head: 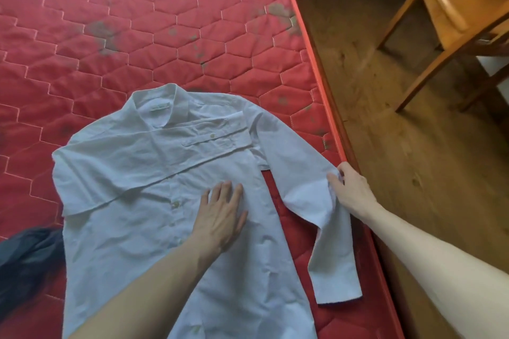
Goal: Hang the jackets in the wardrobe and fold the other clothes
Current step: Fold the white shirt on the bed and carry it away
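Mattress, red quilted, fills most of the view; its right edge runs along a wood floor, chair off past the far right corner

Shirt, white, lies flat face up near the mattress's right edge, collar pointing to the far side, hem running out of frame at the near side. One sleeve is already folded across the chest. Other sleeve is spread out right, cuff bent back toward the near edge, close to the mattress's right edge

Dark garment bunched at the near left, touching the shirt's side; can't tell what it is

Step in hand, my read: folding the right sleeve in. To do it well: keep the body pinned, lift the sleeve at mid length, carry it across at the shoulder seam so it lands parallel to the first, then smooth out creases before folding the sides

Left hand: palm down, fingers straight and spread, pressing the shirt front beside the button placket, holding nothing

Right hand: at the mattress's right edge, fingers and thumb pinching the sleeve's outer edge, forearm coming in from the near right
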